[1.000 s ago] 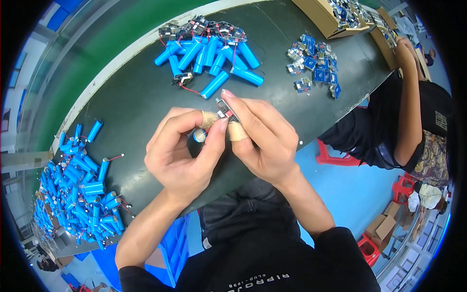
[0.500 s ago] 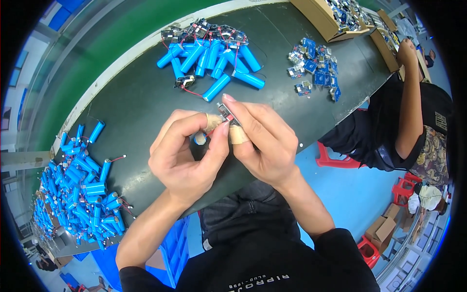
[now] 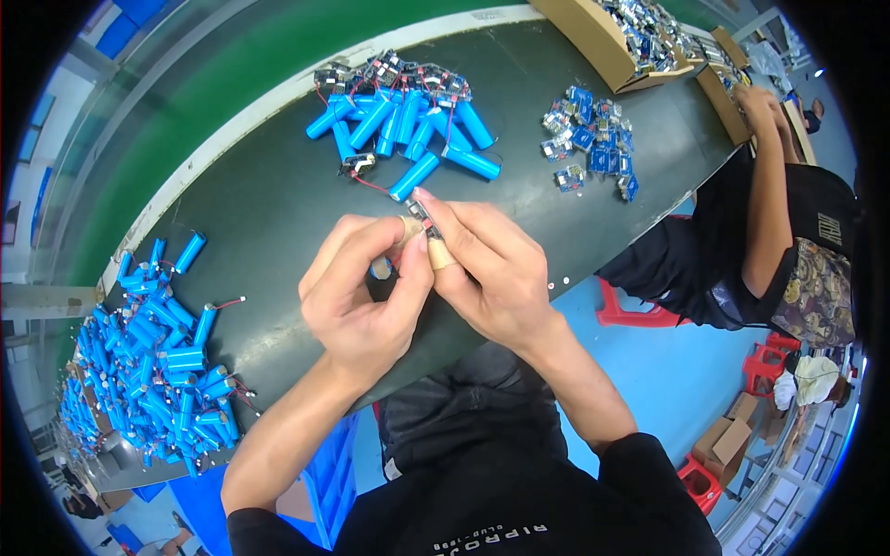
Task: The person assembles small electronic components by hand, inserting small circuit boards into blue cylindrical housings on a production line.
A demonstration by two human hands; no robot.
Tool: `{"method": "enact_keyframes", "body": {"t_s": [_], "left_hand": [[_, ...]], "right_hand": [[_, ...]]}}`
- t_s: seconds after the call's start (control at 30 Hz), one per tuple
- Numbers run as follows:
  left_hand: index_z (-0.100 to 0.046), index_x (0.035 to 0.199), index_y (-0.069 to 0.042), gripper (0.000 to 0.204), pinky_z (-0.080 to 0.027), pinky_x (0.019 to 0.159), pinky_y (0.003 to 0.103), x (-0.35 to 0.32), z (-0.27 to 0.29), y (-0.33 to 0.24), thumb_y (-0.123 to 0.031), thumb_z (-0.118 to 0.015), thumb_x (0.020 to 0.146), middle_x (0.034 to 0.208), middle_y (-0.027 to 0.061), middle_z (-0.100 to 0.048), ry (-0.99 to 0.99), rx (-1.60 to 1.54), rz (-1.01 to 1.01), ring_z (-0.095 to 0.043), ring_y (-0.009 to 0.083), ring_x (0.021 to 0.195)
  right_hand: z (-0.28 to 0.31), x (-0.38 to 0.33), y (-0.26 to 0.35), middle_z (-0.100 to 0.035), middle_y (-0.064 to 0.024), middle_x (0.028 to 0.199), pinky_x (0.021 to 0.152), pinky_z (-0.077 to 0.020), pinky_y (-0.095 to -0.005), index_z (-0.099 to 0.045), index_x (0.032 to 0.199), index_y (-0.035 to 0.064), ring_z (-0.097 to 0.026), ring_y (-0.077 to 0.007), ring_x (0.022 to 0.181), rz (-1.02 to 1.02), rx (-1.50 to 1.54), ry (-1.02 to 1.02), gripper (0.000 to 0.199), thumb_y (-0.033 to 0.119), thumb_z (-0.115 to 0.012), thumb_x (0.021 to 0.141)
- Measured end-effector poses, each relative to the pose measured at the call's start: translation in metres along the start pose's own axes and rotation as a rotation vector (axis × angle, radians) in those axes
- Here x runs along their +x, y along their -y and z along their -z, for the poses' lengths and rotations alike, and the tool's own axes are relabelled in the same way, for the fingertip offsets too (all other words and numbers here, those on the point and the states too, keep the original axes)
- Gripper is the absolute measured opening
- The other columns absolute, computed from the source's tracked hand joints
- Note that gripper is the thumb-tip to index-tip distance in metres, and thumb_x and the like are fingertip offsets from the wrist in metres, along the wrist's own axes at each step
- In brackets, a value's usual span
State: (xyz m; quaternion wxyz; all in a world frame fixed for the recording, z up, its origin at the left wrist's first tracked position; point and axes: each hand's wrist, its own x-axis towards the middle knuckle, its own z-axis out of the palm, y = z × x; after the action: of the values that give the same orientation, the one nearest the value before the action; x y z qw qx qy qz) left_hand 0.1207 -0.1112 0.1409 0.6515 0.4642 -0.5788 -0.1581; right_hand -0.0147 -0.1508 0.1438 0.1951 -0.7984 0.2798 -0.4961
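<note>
Over the table's near edge, my two hands meet at a small circuit board (image 3: 420,214). My right hand (image 3: 496,273) pinches the board between thumb and fingers. Closed at its left side, my left hand (image 3: 357,292) has thumb and forefinger pressed at a red-and-white plug on the board. A blue cylindrical battery (image 3: 381,269) shows only its end below the left fingers, mostly hidden by that hand. Tan finger covers wrap some fingertips. Ahead lie batteries wired to boards (image 3: 408,116), in a cluster.
A large heap of blue batteries with leads (image 3: 167,361) lies at left. Loose blue-backed boards (image 3: 593,139) lie at right, near a cardboard box (image 3: 621,56) full of boards. A co-worker's arm (image 3: 769,204) is at far right. A blue crate (image 3: 329,482) stands below the table.
Both hands still meet at the board and plug, shifted slightly in the picture. The view has moved a little. The co-worker's hands have moved at the box on the right.
</note>
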Motion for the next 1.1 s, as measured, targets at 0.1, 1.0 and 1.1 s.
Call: {"method": "enact_keyframes", "body": {"t_s": [0.1, 1.0, 1.1], "left_hand": [[-0.064, 0.096, 0.006, 0.023, -0.048, 0.063, 0.026, 0.004, 0.003, -0.001, 0.009, -0.072, 0.074, 0.084, 0.0123, -0.065, 0.051, -0.004, 0.004, -0.060, 0.0171, 0.071], [-0.068, 0.098, -0.001, 0.022, -0.046, 0.090, 0.040, 0.090, 0.175, -0.009, -0.012, -0.072, 0.080, 0.099, 0.0135, -0.062, 0.232, 1.107, 0.113, -0.056, 0.0319, 0.103], [-0.070, 0.093, -0.003, 0.022, -0.045, 0.089, 0.041, 0.093, 0.216, -0.011, -0.015, -0.074, 0.076, 0.096, 0.0153, -0.060, 0.450, 1.184, 0.381, -0.054, 0.0336, 0.101]], "right_hand": [[0.002, 0.003, 0.002, -0.068, -0.0168, 0.097, 0.071, -0.0529, -0.0321, -0.066, 0.115, -0.0046, -0.066, -0.0249, 0.081, -0.085, 0.083, 0.003, 0.032, -0.003, -0.062, 0.083], [0.025, -0.001, -0.010, -0.055, 0.0005, 0.074, 0.054, -0.0331, -0.0210, -0.070, 0.110, -0.0006, -0.047, -0.0034, 0.064, -0.551, 0.116, 0.153, 0.022, 0.004, -0.060, 0.092], [0.024, 0.002, -0.012, -0.056, 0.0005, 0.075, 0.054, -0.0335, -0.0209, -0.070, 0.110, -0.0006, -0.047, -0.0035, 0.064, -0.536, 0.116, 0.185, 0.022, 0.004, -0.059, 0.092]]}}
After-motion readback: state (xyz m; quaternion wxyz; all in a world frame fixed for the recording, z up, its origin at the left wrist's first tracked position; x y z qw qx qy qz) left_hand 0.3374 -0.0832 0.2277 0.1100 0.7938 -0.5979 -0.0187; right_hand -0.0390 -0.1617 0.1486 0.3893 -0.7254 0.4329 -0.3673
